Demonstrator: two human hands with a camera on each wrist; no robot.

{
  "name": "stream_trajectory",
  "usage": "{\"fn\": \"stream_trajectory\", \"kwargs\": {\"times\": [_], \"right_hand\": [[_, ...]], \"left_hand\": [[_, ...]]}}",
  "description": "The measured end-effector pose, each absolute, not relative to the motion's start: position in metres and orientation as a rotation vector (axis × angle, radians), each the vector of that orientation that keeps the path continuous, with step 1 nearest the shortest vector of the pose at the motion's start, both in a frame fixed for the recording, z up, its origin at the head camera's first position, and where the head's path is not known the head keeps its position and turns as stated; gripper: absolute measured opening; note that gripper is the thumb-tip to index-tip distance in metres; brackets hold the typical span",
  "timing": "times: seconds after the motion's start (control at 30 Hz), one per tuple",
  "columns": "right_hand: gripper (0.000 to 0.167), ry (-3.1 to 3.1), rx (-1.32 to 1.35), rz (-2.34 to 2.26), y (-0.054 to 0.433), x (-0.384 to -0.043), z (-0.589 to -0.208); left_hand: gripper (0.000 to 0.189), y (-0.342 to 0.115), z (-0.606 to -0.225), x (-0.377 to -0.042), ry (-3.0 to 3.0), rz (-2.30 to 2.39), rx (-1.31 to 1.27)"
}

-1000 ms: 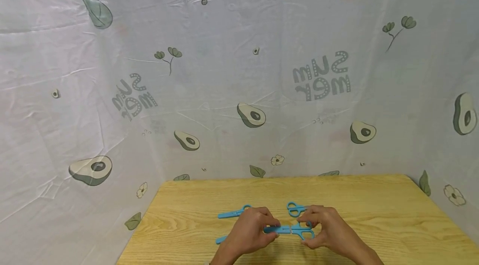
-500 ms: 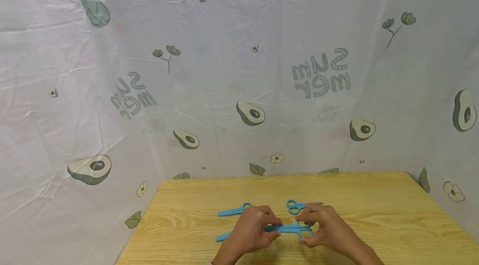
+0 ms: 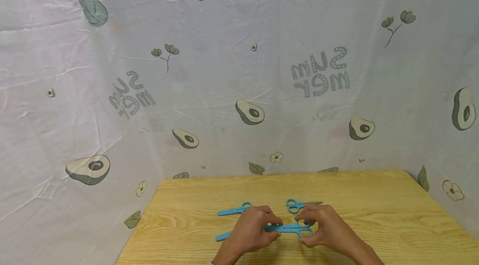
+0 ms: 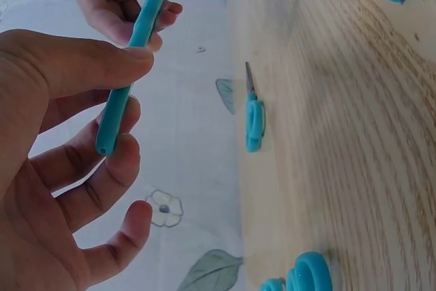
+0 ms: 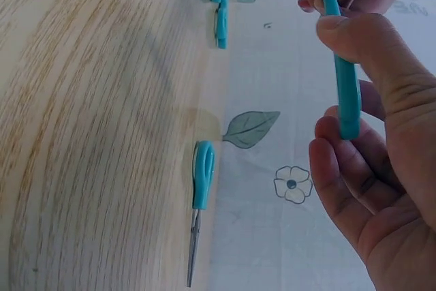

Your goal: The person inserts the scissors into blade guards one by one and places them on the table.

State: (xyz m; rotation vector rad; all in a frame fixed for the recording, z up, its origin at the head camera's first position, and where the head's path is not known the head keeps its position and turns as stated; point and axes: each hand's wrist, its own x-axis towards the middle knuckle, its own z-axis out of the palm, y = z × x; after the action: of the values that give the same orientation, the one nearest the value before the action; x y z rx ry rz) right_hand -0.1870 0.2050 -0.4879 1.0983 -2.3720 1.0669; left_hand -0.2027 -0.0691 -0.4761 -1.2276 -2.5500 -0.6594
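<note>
Both hands hold one pair of blue scissors (image 3: 293, 228) level above the wooden table, its blades inside a blue sheath (image 4: 111, 120). My left hand (image 3: 256, 230) pinches the sheath end between thumb and fingers. The handle loops (image 5: 347, 93) are gripped at the other end by my right hand (image 3: 323, 226), thumb on one side and fingertips on the other. In the head view, sheath and handles meet with no gap showing.
Behind the hands lie a sheathed pair of scissors (image 3: 230, 211) on the left and bare-bladed scissors (image 3: 295, 205) on the right. Another blue piece (image 3: 223, 236) is partly hidden by my left wrist. A printed sheet (image 3: 209, 90) hangs around the table (image 3: 393, 215).
The small gap between sheath and handles has closed, as the sheath slid fully over the blades. Both hands keep their hold and almost the same place; the head view tilts slightly.
</note>
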Motion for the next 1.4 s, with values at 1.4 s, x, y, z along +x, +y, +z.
{"fn": "stream_trajectory", "kwargs": {"times": [1.4], "right_hand": [[0.034, -2.621, 1.064, 1.206, 0.2070, -0.1862, -0.4841]], "left_hand": [[0.015, -0.0738, -0.4786, -0.1988, -2.621, -0.773, -1.149]]}}
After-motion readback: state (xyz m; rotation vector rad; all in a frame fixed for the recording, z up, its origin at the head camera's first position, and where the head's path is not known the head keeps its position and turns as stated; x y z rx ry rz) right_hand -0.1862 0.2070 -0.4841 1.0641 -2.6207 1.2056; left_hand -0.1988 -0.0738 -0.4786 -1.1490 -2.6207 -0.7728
